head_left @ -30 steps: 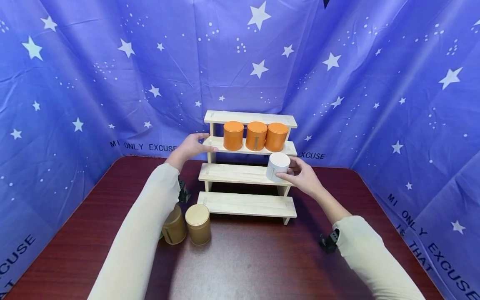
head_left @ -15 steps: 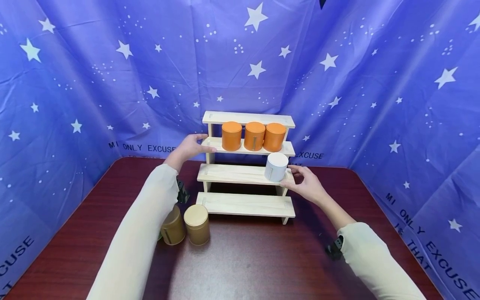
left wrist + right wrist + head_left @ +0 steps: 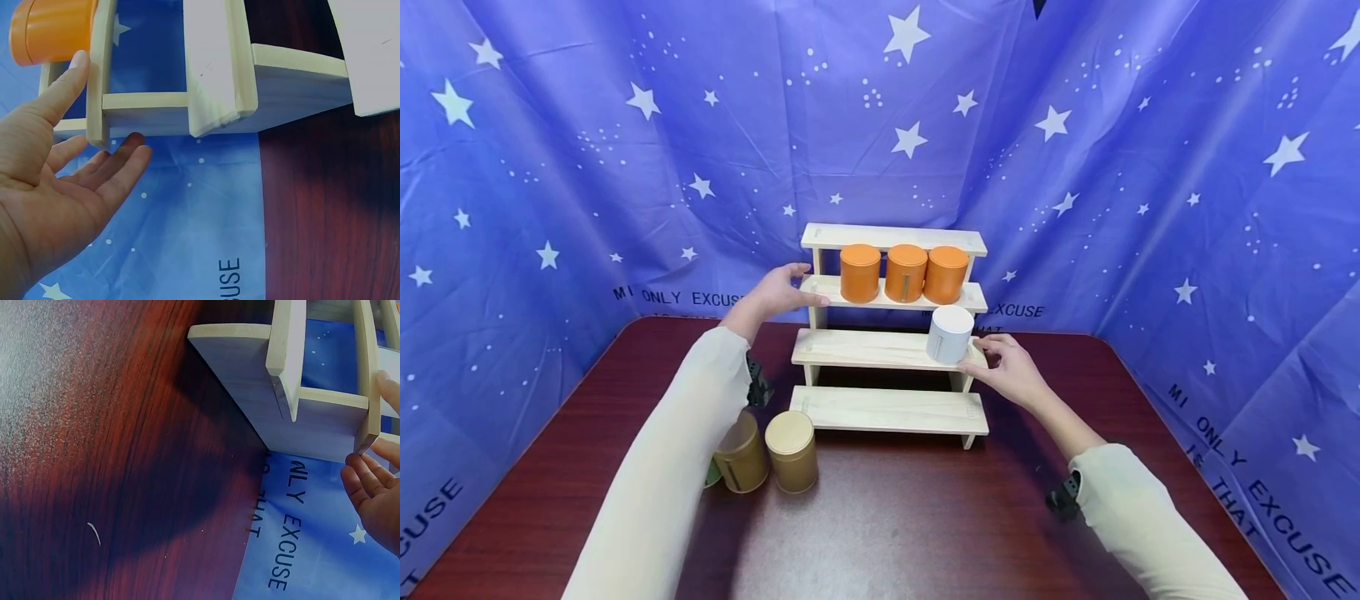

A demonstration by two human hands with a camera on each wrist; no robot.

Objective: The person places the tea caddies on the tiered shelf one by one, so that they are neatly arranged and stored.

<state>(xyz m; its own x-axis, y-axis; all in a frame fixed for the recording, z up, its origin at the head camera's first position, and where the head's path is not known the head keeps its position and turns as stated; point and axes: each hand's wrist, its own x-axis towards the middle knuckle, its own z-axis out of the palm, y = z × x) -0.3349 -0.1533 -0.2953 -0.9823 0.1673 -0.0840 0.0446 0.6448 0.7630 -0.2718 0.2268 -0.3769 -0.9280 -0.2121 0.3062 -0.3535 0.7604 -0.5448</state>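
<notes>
A pale wooden stepped display stand point(image 3: 887, 408) stands on the table. My left hand point(image 3: 777, 292) holds the left end of its second shelf from the top, thumb on the front edge; in the left wrist view the other fingers point(image 3: 119, 178) are spread loosely round the end. At the right end of the shelf below, my right hand point(image 3: 1011, 371) grips the board by its corner, as the right wrist view also shows. Right beside those fingers a white canister point(image 3: 950, 335) stands upright on that shelf. Three orange canisters point(image 3: 906, 273) sit in a row on the shelf above.
Two gold canisters point(image 3: 792, 452) stand on the dark red table point(image 3: 880, 533), left of the stand's foot. Something green point(image 3: 712, 473) shows partly behind my left sleeve. A blue curtain point(image 3: 625, 167) with white stars hangs close behind the stand.
My right hand has let go of the white canister and moved slightly down and right to the shelf end. The canister stays on the shelf. My left hand keeps its place on the stand.
</notes>
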